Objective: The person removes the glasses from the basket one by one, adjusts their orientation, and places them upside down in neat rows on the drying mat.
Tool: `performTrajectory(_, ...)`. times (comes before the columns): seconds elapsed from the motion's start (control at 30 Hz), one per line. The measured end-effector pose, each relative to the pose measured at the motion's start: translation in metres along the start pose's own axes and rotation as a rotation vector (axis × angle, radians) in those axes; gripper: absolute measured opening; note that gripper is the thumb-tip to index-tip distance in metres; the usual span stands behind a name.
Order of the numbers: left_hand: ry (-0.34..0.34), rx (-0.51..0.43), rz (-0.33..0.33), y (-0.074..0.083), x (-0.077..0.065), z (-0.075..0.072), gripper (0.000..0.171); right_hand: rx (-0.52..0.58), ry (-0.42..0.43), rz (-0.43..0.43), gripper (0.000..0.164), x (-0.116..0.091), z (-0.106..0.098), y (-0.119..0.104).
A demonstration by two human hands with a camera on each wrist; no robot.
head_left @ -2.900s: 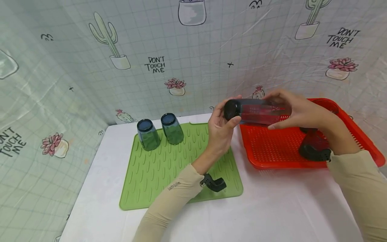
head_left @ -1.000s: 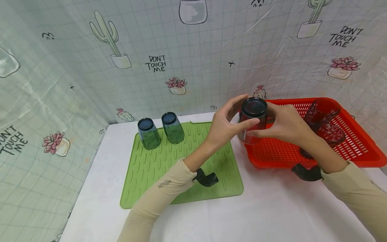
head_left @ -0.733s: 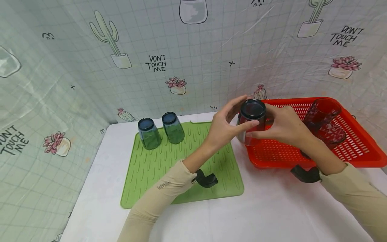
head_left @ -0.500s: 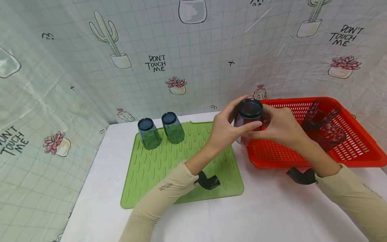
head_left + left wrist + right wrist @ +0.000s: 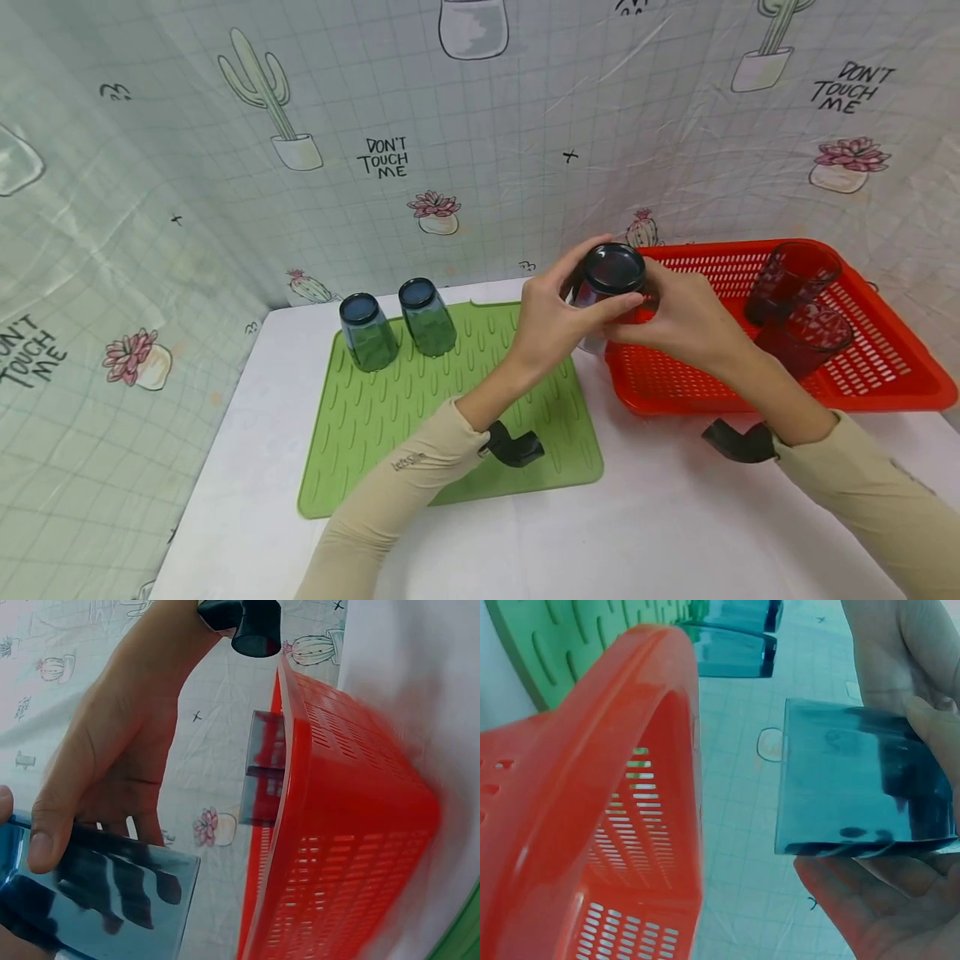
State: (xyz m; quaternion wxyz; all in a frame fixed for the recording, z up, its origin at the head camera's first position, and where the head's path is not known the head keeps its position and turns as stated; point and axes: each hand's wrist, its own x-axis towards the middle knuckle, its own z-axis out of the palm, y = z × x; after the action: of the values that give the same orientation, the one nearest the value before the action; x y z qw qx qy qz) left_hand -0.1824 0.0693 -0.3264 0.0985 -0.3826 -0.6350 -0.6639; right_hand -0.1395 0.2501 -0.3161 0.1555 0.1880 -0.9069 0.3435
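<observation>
A bluish clear drinking glass (image 5: 613, 269) is held upside down in the air, base up, over the near-left end of the red basket. My left hand (image 5: 551, 321) grips it from the left, thumb across its front. From the right, my right hand (image 5: 686, 317) holds the same glass, fingers partly hidden behind it. The right wrist view shows the glass (image 5: 847, 780) with its open rim past the basket's edge. Two more glasses, one (image 5: 367, 332) beside another (image 5: 427, 317), stand upside down on the green ridged mat (image 5: 435, 433).
The red perforated basket (image 5: 675, 396) stands on the white table (image 5: 637, 517), right of the mat. Inside its right part are a glass (image 5: 795, 275) and another tilted glass (image 5: 813, 337). A patterned sheet (image 5: 480, 150) hangs behind.
Earlier the glass lay sideways between my hands; it was turned base up. In the last second both hands have shifted slightly left with it.
</observation>
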Motion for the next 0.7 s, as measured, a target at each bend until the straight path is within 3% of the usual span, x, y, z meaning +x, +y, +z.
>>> performTrajectory(0.3, -0.03, 0.064, 0.021, -0.005, -0.006, -0.01, 0.067, -0.039, -0.184, 0.02, 0.078, -0.003, -0.008, 0.005)
performTrajectory(0.43, -0.034, 0.071, 0.004, -0.007, -0.009, -0.014, 0.067, -0.084, -0.19, 0.024, 0.074, -0.008, -0.013, 0.009)
performTrajectory(0.7, -0.034, 0.082, -0.02, -0.01, -0.013, -0.021, 0.067, -0.176, -0.125, 0.004, 0.064, -0.019, -0.025, 0.02)
